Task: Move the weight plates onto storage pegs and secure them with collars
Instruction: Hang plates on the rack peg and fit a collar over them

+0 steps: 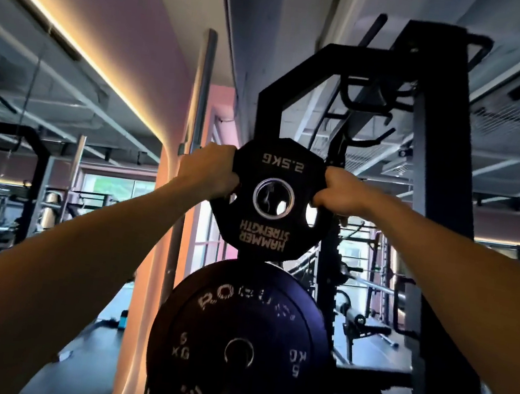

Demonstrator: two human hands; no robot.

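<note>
Left hand (211,171) and right hand (339,192) each curl round an opposite edge of the small 2.5 kg plate (273,198), held upright at head height before the rack upright (432,172), just above the 5 kg bumper plate (240,345) already on a peg. Rigid and light for 2 hands, probably; the side cut-outs look the surest hold. No collar visible.

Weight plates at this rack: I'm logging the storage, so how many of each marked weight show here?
2.5 kg Hammer Strength plate: 1, gripped at its sides by the left hand and right hand
5 kg Rogue bumper plate: 1, below it on the rack
Total: 2
</note>
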